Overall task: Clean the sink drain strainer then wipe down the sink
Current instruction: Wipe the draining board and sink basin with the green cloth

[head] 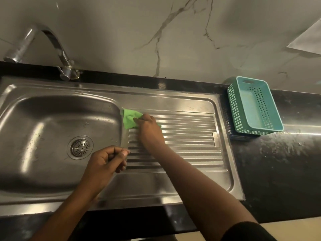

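Green cloth (129,119): soft, crumpled, irregular patch, lying flat at the far left corner of the ribbed drainboard (187,136), just beside the basin rim; its longer side runs roughly front to back. My right hand (150,128) presses on its right part, fingers bent down over the fabric, holding it against the steel. My left hand (107,160) hangs over the basin's right edge, curled into a loose fist; whether it holds anything I cannot tell. Drain strainer (80,147): round, slotted metal, seated in the basin floor of the stainless sink (43,119). Curved chrome tap (52,42) behind. Teal perforated plastic basket (255,106) on the black counter (278,171), right
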